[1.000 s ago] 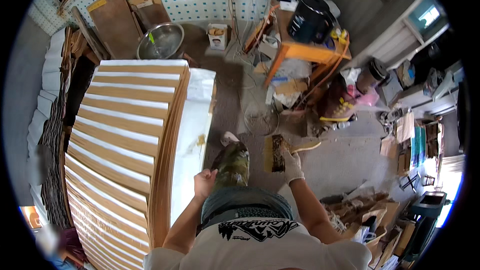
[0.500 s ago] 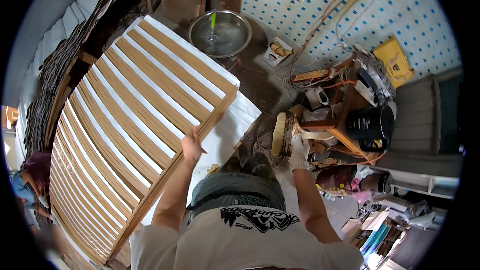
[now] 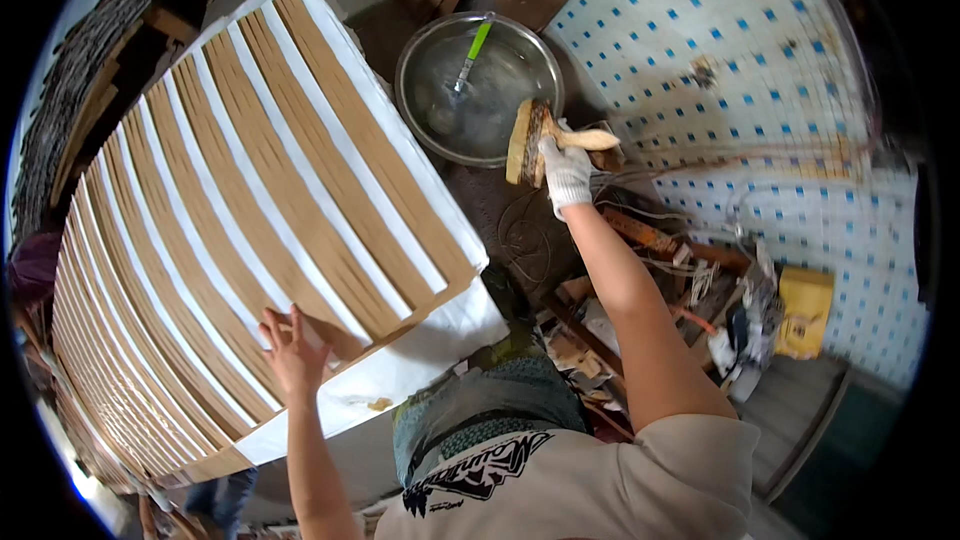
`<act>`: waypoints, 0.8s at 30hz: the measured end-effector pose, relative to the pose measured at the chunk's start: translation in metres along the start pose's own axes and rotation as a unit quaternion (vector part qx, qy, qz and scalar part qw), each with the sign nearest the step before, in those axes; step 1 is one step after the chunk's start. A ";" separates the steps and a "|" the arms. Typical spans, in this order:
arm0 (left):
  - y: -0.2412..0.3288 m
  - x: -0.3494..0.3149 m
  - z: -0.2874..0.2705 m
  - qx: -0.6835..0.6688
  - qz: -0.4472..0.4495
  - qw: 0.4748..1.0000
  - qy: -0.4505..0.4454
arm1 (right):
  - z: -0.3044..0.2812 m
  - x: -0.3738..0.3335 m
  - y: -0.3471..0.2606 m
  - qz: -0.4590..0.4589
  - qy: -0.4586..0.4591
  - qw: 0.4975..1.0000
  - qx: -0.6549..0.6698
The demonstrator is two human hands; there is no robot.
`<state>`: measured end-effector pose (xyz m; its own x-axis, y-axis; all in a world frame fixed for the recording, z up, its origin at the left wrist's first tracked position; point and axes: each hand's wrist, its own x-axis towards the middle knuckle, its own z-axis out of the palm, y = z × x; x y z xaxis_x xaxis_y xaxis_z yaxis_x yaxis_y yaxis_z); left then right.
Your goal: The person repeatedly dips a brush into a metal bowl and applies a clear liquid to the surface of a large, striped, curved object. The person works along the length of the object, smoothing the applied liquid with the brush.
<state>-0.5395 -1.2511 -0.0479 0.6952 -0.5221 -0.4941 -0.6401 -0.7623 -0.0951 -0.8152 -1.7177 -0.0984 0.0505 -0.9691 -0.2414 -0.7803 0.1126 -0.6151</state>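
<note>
A fanned pile of brown and white sheets [image 3: 290, 172] lies to my left, its edges showing as alternating stripes. My bare left hand [image 3: 296, 352] rests on the stripes near the pile's close edge, fingers spread. In my right hand [image 3: 568, 172], which wears a white knit glove, is a wide flat brush [image 3: 530, 144] with pale bristles and a wooden handle. The brush is at the near right rim of a round metal basin [image 3: 408, 110]. A smaller brush with a green handle [image 3: 479, 41] leans inside the basin, its lower end in cloudy liquid.
White sheeting [image 3: 440, 335] sticks out under the pile beside my body. Cables, wood scraps and a yellow packet [image 3: 804, 312] clutter the right side, below a wall of white and blue tiles [image 3: 680, 30]. Another person's dark red sleeve [image 3: 35, 265] shows at the far left.
My right hand has carried the wide brush forward from beside the cluttered stool to the basin. My left hand has shifted from the pile's edge onto its stripes. The view has turned.
</note>
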 end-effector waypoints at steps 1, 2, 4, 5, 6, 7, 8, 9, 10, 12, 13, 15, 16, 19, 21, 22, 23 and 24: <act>0.002 0.005 0.003 -0.008 0.006 1.000 0.006 | 0.018 0.035 0.002 -0.044 0.021 0.999 0.008; 0.010 0.010 -0.003 -0.013 -0.011 1.000 -0.005 | 0.024 0.061 -0.012 0.051 -0.009 0.995 -0.087; 0.009 0.015 -0.003 -0.033 -0.016 0.999 -0.006 | 0.055 0.112 -0.011 0.015 -0.027 0.992 -0.125; 0.005 0.011 0.003 -0.048 -0.023 0.999 -0.005 | 0.075 0.129 -0.009 0.007 -0.053 0.988 -0.144; 0.002 0.010 0.007 -0.050 -0.020 0.999 0.000 | 0.090 0.141 -0.003 -0.022 -0.058 0.986 -0.155; 0.003 0.010 0.007 -0.056 -0.022 0.998 -0.005 | 0.103 0.152 -0.001 -0.051 -0.062 0.983 -0.166; 0.003 0.009 0.007 -0.062 -0.021 0.998 -0.009 | 0.114 0.161 0.003 -0.077 -0.066 0.979 -0.176; 0.006 0.009 0.004 -0.070 -0.019 0.997 -0.010 | 0.119 0.166 0.005 -0.086 -0.069 0.981 -0.158; 0.009 0.011 0.000 -0.069 -0.023 0.997 -0.015 | 0.125 0.171 0.011 -0.084 -0.088 0.977 -0.175; 0.008 0.012 0.003 -0.069 -0.022 0.997 -0.008 | 0.128 0.185 0.019 -0.089 -0.118 0.967 -0.206; 0.007 0.012 0.003 -0.068 -0.020 0.997 -0.004 | 0.125 0.191 0.030 -0.110 -0.123 0.976 -0.140; 0.009 0.012 0.000 -0.059 -0.021 0.998 -0.011 | 0.115 0.192 0.017 -0.154 -0.135 0.979 -0.007; 0.007 0.009 0.002 -0.065 -0.033 0.997 -0.027 | 0.100 0.176 -0.004 0.052 -0.172 0.968 0.176; 0.012 0.012 -0.006 -0.064 -0.049 0.995 -0.059 | 0.079 0.192 0.010 0.226 -0.163 0.927 0.252; 0.014 0.012 -0.010 -0.065 -0.055 0.994 -0.066 | 0.069 0.202 0.026 0.339 -0.182 0.893 0.235; 0.013 0.020 -0.012 -0.056 -0.052 0.995 -0.070 | 0.073 0.222 0.068 0.363 -0.212 0.885 0.200; 0.016 0.020 -0.017 -0.080 -0.056 0.992 -0.081 | 0.070 0.221 0.073 0.370 -0.264 0.871 0.187; 0.014 0.019 -0.016 -0.064 -0.047 0.994 -0.071 | 0.067 0.216 0.063 0.381 -0.279 0.871 0.139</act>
<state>-0.5303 -1.2777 -0.0448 0.6909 -0.3947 -0.6057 -0.5223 -0.8518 -0.0407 -0.8117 -1.9051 -0.2398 -0.0610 -0.3419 -0.9377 -0.5431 0.7996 -0.2562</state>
